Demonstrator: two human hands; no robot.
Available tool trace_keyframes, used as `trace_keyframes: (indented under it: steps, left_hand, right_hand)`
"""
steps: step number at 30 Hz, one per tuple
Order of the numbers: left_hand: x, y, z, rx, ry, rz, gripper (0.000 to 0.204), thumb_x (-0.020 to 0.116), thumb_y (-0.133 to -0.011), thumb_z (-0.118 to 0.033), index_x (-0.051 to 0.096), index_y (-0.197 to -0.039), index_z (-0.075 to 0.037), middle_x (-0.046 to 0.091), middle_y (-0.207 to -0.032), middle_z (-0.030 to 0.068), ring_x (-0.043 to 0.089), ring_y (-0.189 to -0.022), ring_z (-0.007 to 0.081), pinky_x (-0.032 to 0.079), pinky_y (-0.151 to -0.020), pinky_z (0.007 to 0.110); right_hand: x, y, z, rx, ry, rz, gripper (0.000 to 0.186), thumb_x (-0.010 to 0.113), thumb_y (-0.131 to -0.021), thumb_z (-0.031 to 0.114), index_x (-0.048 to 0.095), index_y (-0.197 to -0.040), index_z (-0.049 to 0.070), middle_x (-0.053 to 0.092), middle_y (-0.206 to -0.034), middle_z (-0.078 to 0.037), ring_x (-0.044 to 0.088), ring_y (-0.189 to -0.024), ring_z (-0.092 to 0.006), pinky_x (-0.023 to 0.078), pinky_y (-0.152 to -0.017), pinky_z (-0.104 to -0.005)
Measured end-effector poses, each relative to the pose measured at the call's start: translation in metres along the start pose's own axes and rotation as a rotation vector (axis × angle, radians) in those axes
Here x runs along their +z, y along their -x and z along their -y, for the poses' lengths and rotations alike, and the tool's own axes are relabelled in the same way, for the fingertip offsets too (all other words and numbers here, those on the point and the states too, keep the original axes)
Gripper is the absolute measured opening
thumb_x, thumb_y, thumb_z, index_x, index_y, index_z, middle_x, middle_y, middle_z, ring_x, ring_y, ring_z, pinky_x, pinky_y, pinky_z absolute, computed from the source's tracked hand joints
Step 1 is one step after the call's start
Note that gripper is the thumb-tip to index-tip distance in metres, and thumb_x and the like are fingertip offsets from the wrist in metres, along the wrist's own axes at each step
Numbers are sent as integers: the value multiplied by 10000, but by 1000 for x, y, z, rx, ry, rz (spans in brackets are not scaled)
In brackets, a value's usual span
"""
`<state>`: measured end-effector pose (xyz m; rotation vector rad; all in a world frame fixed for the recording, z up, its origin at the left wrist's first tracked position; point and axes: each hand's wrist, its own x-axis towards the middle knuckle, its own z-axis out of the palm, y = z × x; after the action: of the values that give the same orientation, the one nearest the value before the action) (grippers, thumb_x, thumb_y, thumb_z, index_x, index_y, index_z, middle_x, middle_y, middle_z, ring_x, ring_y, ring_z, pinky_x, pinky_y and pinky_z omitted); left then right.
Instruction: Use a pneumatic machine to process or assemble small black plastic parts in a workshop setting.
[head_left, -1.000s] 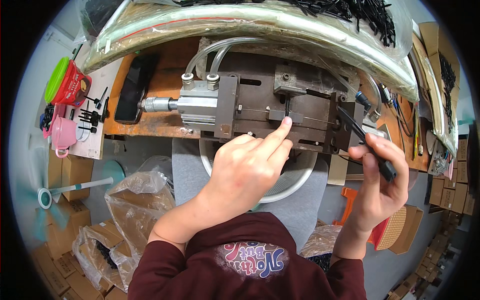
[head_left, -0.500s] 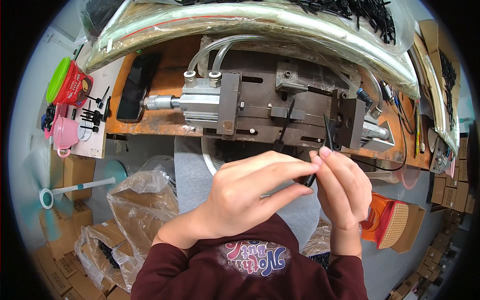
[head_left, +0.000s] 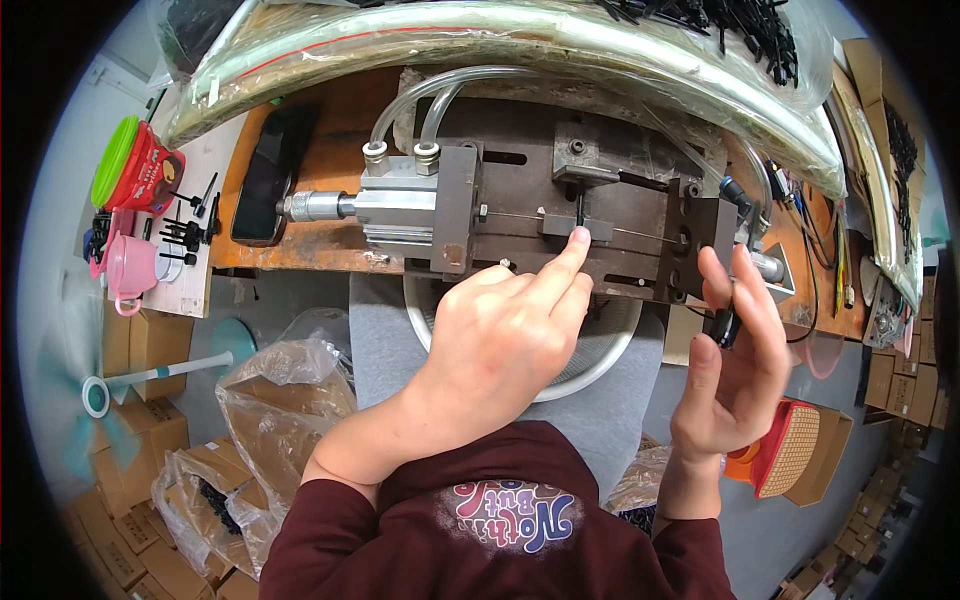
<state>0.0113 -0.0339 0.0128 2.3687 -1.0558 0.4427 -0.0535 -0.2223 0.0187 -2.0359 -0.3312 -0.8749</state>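
My left hand (head_left: 510, 325) reaches to the small grey block (head_left: 560, 228) in the middle of the metal fixture (head_left: 520, 255). Its index fingertip rests at the near end of a thin black rod (head_left: 580, 203), which lies across the block towards the clamp (head_left: 585, 160) behind. The other fingers are curled and the thumb is hidden. To the right of the fixture, my right hand (head_left: 735, 375) is raised with bent fingers around a black plastic piece with a thick end (head_left: 724, 328). A thin wire (head_left: 640, 233) runs sideways through the block.
An air cylinder (head_left: 400, 215) with clear hoses sits left of the block, beside a dark phone (head_left: 270, 175). Below the fixture is a white mesh basket (head_left: 600, 372). A pink cup (head_left: 132, 265) and red tub (head_left: 155, 178) stand left. Black parts (head_left: 745, 35) lie in plastic at the back.
My left hand has moved forward to the block, bringing a black rod there. My right hand has parted from it, moving right with its black piece and loosening its fingers.
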Motion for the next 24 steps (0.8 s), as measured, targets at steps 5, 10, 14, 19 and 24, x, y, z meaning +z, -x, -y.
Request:
trace_keyframes:
  steps: [5,10,14,19,24]
  left_hand:
    - [-1,2,3,-12,11,15,243,779,-702,-107,710,-923,-34,678,-1217,88,602,-590,186,506,-593,287]
    - [-1,4,7,7,42,-18,243,785,-709,-123,712,-926,-41,684,-1206,83,579,-567,177,488,-567,283]
    - [-26,18,3,7,232,132,226,784,-732,-169,718,-925,-71,707,-1142,67,601,-568,187,488,-542,289]
    - [-16,50,10,-7,479,477,238,748,-769,-202,704,-955,-59,705,-1118,69,697,-767,252,556,-650,362]
    - [34,90,17,-51,456,636,218,714,-752,-180,668,-916,-43,688,-974,95,689,-827,321,558,-682,423]
  right_hand:
    - [-4,-4,9,107,-63,53,412,760,-701,-110,617,-1075,-16,558,-1298,-281,684,-1034,-296,548,-888,-380]
    - [12,-11,13,-10,239,197,292,764,-732,-72,660,-1003,-42,641,-1194,-216,673,-999,-302,570,-810,-359]
    - [23,-6,1,-25,301,330,270,730,-761,-14,626,-1010,-21,639,-1224,-227,697,-868,-289,562,-722,-334]
    - [38,-6,0,-61,450,465,221,727,-757,53,613,-943,16,643,-1247,-183,616,-600,-193,506,-573,-290]
    - [45,-20,16,-1,464,535,235,728,-734,-26,611,-936,1,636,-1263,-161,661,-679,-295,517,-607,-337]
